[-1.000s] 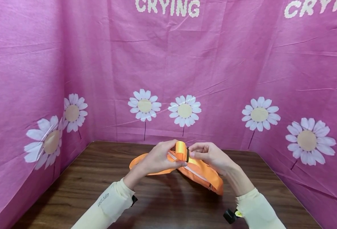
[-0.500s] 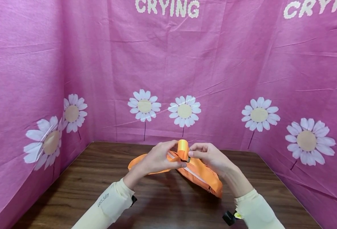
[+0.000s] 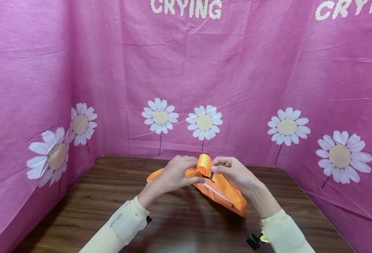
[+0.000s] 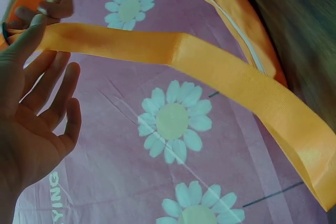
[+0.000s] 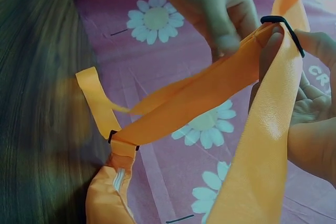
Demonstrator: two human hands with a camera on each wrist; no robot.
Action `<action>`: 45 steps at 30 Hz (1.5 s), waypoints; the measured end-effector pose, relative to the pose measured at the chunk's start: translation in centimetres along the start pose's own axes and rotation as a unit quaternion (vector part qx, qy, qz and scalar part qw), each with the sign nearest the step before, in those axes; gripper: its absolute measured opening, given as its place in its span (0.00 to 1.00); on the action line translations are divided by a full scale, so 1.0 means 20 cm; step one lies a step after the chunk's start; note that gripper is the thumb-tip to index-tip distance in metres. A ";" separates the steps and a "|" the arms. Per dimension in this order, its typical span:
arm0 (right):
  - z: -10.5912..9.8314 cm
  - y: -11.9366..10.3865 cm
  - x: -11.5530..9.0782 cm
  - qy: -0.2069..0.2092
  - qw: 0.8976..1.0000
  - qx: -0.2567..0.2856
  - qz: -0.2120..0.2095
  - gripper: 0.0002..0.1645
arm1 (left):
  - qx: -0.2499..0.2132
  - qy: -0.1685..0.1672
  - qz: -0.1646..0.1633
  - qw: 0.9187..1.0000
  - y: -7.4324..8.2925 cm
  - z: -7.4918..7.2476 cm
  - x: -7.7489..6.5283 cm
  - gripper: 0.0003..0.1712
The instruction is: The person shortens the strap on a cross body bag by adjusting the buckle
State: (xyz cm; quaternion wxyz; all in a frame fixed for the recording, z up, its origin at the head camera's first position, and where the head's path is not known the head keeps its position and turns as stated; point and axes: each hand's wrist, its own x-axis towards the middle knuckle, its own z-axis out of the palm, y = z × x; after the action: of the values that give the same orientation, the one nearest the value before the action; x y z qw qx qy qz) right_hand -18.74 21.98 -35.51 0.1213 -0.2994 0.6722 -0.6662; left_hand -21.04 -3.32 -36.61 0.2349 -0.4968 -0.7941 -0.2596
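Orange strap [image 3: 204, 161] narrowly pinched: left hand [image 3: 174, 173], right hand [image 3: 238, 174].

The webbing strap [image 5: 199, 98] is plain bright orange, and the zippered bag [image 5: 107, 200] has the same orange — only its zip [image 5: 119, 179] is white. The slide buckle [image 5: 272, 19] is black. The pink curtain [image 3: 186, 63] carries a pattern of white daisies [image 3: 204, 122] with pale yellow centres [image 3: 159, 117], also white lettering [image 3: 190, 8]. The tabletop [image 3: 91, 203] is dark brown with wood grain; the sleeves [image 3: 284, 232] are cream — the left one has dark print [image 3: 116, 220].
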 end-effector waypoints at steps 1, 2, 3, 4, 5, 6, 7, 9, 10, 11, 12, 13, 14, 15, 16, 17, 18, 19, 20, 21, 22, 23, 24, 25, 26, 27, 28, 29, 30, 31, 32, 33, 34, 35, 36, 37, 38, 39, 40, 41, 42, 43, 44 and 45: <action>0.00 0.00 0.00 0.003 1.000 -0.001 -0.001 0.07 | 0.023 -0.006 -0.002 1.000 0.00 0.00 0.00 0.20; 0.00 0.00 0.00 0.006 1.000 -0.001 -0.001 0.07 | 0.043 -0.012 -0.004 0.999 0.00 0.00 0.00 0.20; 0.00 -0.01 -0.01 0.009 1.000 -0.001 -0.002 0.07 | 0.059 -0.018 -0.008 0.998 0.00 0.01 -0.01 0.20; 0.00 -0.01 -0.01 0.012 1.000 0.000 -0.003 0.07 | 0.068 -0.023 -0.011 0.997 -0.01 0.01 -0.01 0.21; 0.00 -0.01 -0.01 0.014 1.000 0.001 -0.003 0.07 | 0.072 -0.026 -0.013 0.997 -0.01 0.01 -0.01 0.22; 0.00 -0.01 -0.02 0.017 1.000 0.003 -0.003 0.07 | 0.072 -0.028 -0.015 0.997 -0.01 0.01 -0.01 0.22; 0.00 -0.01 -0.02 0.020 1.000 0.006 -0.002 0.06 | 0.072 -0.031 -0.018 0.997 -0.01 0.02 -0.01 0.23; 0.00 -0.02 -0.02 0.025 1.000 0.013 -0.002 0.06 | 0.072 -0.035 -0.022 0.997 -0.02 0.02 -0.01 0.24; 0.00 -0.02 -0.02 0.028 0.999 0.017 -0.002 0.06 | 0.073 -0.039 -0.024 0.996 -0.02 0.02 -0.01 0.24; 0.00 -0.02 -0.03 0.030 0.999 0.021 -0.003 0.07 | 0.074 -0.043 -0.026 0.996 -0.02 0.02 -0.01 0.24; 0.00 -0.02 -0.03 0.033 0.999 0.027 -0.003 0.07 | 0.075 -0.048 -0.029 0.996 -0.03 0.02 -0.02 0.24; 0.00 -0.03 -0.03 0.034 0.999 0.031 -0.008 0.08 | 0.076 -0.052 -0.031 0.995 -0.03 0.03 -0.02 0.24; 0.00 -0.03 -0.03 0.036 0.999 0.036 -0.013 0.08 | 0.078 -0.056 -0.033 0.995 -0.04 0.03 -0.02 0.24; 0.00 -0.03 -0.03 0.039 0.998 0.041 -0.018 0.09 | 0.082 -0.060 -0.036 0.994 -0.05 0.03 -0.02 0.24; 0.00 -0.03 -0.03 0.043 0.998 0.046 -0.025 0.09 | 0.087 -0.063 -0.038 0.993 -0.06 0.04 -0.03 0.24; 0.00 -0.04 -0.03 0.047 0.997 0.050 -0.031 0.10 | 0.091 -0.065 -0.040 0.993 -0.07 0.04 -0.03 0.25; -0.01 -0.04 -0.04 0.051 0.997 0.052 -0.037 0.10 | 0.098 -0.067 -0.041 0.992 -0.08 0.05 -0.03 0.25; -0.01 -0.05 -0.04 0.055 0.996 0.051 -0.042 0.11 | 0.103 -0.068 -0.042 0.991 -0.09 0.05 -0.04 0.25; -0.01 -0.05 -0.04 0.058 0.996 0.050 -0.043 0.11 | 0.109 -0.070 -0.044 0.991 -0.11 0.06 -0.04 0.25; -0.01 -0.06 -0.04 0.059 0.996 0.046 -0.043 0.11 | 0.113 -0.072 -0.045 0.990 -0.12 0.06 -0.04 0.25; -0.02 -0.06 -0.05 0.057 0.997 0.042 -0.042 0.11 | 0.115 -0.074 -0.048 0.989 -0.13 0.07 -0.05 0.24; -0.02 -0.06 -0.05 0.054 0.997 0.038 -0.040 0.11 | 0.114 -0.075 -0.050 0.989 -0.14 0.07 -0.05 0.24; -0.02 -0.07 -0.05 0.049 0.998 0.035 -0.037 0.11 | 0.113 -0.076 -0.053 0.989 -0.15 0.08 -0.06 0.24; -0.02 -0.07 -0.04 0.040 0.998 0.036 -0.037 0.11 | 0.109 -0.077 -0.056 0.989 -0.16 0.08 -0.06 0.25; -0.02 -0.07 -0.04 0.034 0.998 0.038 -0.036 0.11 | 0.107 -0.081 -0.059 0.989 -0.17 0.08 -0.06 0.25; -0.02 -0.07 -0.04 0.029 0.998 0.043 -0.037 0.11 | 0.106 -0.086 -0.063 0.989 -0.18 0.09 -0.07 0.27; -0.02 -0.08 -0.04 0.025 0.998 0.047 -0.041 0.11 | 0.104 -0.094 -0.066 0.988 -0.18 0.09 -0.07 0.29; -0.02 -0.08 -0.04 0.024 0.997 0.052 -0.045 0.11 | 0.103 -0.102 -0.069 0.987 -0.19 0.10 -0.08 0.31; -0.02 -0.09 -0.04 0.022 0.997 0.056 -0.050 0.12 | 0.102 -0.111 -0.071 0.986 -0.19 0.10 -0.08 0.33; -0.02 -0.10 -0.05 0.023 0.996 0.060 -0.055 0.12 | 0.104 -0.122 -0.072 0.984 -0.20 0.11 -0.08 0.35; -0.03 -0.10 -0.05 0.026 0.996 0.060 -0.062 0.13 | 0.106 -0.132 -0.073 0.983 -0.21 0.12 -0.08 0.37; -0.03 -0.11 -0.06 0.027 0.995 0.060 -0.068 0.13 | 0.105 -0.140 -0.075 0.982 -0.21 0.13 -0.09 0.38; -0.04 -0.12 -0.06 0.029 0.995 0.063 -0.076 0.14 | 0.103 -0.147 -0.076 0.981 -0.22 0.14 -0.09 0.39; -0.05 -0.13 -0.07 0.030 0.994 0.066 -0.082 0.14 | 0.101 -0.154 -0.077 0.980 -0.23 0.15 -0.09 0.40; -0.05 -0.14 -0.07 0.029 0.993 0.069 -0.090 0.15 | 0.098 -0.160 -0.079 0.979 -0.24 0.16 -0.10 0.39; -0.06 -0.15 -0.08 0.029 0.992 0.075 -0.097 0.15 | 0.094 -0.165 -0.080 0.979 -0.25 0.17 -0.10 0.38; -0.07 -0.16 -0.08 0.030 0.991 0.081 -0.104 0.16 | 0.089 -0.167 -0.082 0.978 -0.26 0.18 -0.11 0.37; -0.08 -0.17 -0.09 0.030 0.990 0.086 -0.109 0.16 | 0.086 -0.170 -0.083 0.978 -0.27 0.18 -0.11 0.35; -0.09 -0.18 -0.09 0.031 0.989 0.093 -0.114 0.16 | 0.083 -0.171 -0.084 0.978 -0.28 0.19 -0.12 0.33; -0.09 -0.19 -0.10 0.033 0.988 0.096 -0.118 0.16 | 0.081 -0.171 -0.085 0.978 -0.30 0.19 -0.12 0.31; -0.10 -0.19 -0.10 0.036 0.987 0.101 -0.122 0.16 | 0.079 -0.168 -0.085 0.979 -0.31 0.20 -0.13 0.28; -0.11 -0.20 -0.11 0.041 0.986 0.109 -0.123 0.16 | 0.078 -0.165 -0.086 0.980 -0.33 0.20 -0.14 0.26; -0.12 -0.21 -0.11 0.046 0.984 0.114 -0.128 0.17 | 0.078 -0.161 -0.087 0.980 -0.34 0.21 -0.15 0.24; -0.14 -0.21 -0.12 0.049 0.982 0.125 -0.135 0.18 | 0.080 -0.158 -0.088 0.980 -0.35 0.21 -0.15 0.23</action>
State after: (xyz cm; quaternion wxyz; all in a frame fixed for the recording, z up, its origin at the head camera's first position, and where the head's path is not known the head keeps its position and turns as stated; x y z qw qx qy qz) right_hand -17.33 25.85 -31.75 0.0337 -0.3365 0.5425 -0.7690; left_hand -26.74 -5.30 -42.99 0.1217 -0.4390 -0.8801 -0.1338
